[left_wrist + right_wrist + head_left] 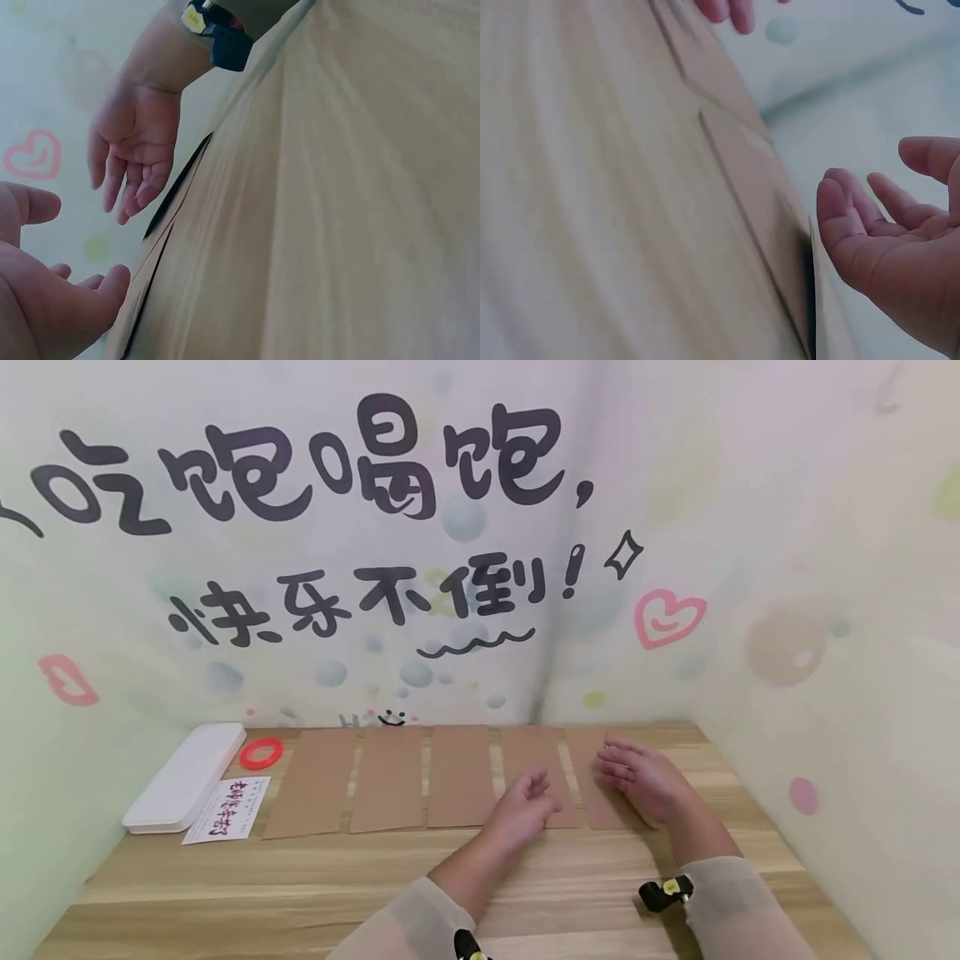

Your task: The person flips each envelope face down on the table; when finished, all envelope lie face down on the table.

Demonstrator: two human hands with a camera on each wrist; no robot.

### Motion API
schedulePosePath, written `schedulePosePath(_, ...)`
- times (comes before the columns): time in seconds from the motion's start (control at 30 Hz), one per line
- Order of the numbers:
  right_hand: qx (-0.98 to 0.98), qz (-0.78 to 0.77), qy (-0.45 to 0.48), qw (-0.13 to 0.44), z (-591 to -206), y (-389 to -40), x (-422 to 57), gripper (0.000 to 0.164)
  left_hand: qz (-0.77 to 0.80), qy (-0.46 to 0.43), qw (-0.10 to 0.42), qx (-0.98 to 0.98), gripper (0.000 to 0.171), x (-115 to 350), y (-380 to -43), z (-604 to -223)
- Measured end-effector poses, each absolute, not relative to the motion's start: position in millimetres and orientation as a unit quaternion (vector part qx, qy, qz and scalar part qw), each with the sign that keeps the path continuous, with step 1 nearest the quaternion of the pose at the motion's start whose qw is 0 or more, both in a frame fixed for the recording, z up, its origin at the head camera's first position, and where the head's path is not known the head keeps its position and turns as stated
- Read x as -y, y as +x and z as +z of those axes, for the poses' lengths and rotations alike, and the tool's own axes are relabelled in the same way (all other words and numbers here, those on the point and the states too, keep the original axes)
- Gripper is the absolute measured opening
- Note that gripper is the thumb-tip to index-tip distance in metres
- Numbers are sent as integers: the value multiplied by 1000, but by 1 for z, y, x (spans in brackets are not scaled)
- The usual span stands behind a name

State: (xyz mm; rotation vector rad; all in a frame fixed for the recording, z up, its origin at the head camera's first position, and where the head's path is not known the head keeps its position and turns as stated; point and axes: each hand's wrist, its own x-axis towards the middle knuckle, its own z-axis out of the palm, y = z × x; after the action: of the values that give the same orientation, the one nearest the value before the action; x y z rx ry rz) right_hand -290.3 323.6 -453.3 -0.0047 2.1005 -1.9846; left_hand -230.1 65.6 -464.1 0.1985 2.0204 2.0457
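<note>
Several brown rectangular cards lie side by side in a row at the back of the wooden table. My left hand [523, 807] is above the fourth card [531, 747], fingers loosely bent and holding nothing. By the rightmost card [588, 760], my right hand [643, 777] is held with its fingers slightly bent, apart from my left. In the right wrist view, a thin sheet edge [814, 300] stands up from the table beside that hand [900, 255]. Nothing shows between its fingers, and a gap separates them from the sheet.
Left of the row are a white case [183, 781], a red ring [261, 753] and a white card with handwritten red characters [228, 810]. Printed walls [480, 685] enclose the wooden table [300, 893] at the back and both sides.
</note>
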Motion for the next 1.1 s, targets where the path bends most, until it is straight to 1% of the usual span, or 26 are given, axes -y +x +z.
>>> schedulePosePath(0.17,-735,-668,-3,115,-457,-290,-345,69,702,77,132,-695,78,-81,-230,-461)
schedulePosePath(0.3,-741,-662,6,107,-456,-291,-363,69,670,72,140,-726,79,-97,-235,-453)
schedulePosePath(0.53,-779,-614,13,126,-452,-299,-386,67,602,64,141,-783,76,-125,-246,-442)
schedulePosePath(0.77,-781,-606,11,151,-454,-305,-391,68,556,55,154,-815,75,-137,-252,-440)
schedulePosePath(0.9,-774,-613,2,156,-456,-304,-389,65,558,52,152,-814,72,-143,-253,-441)
schedulePosePath(1.1,-768,-623,21,145,-457,-303,-389,64,579,61,160,-797,69,-147,-255,-443)
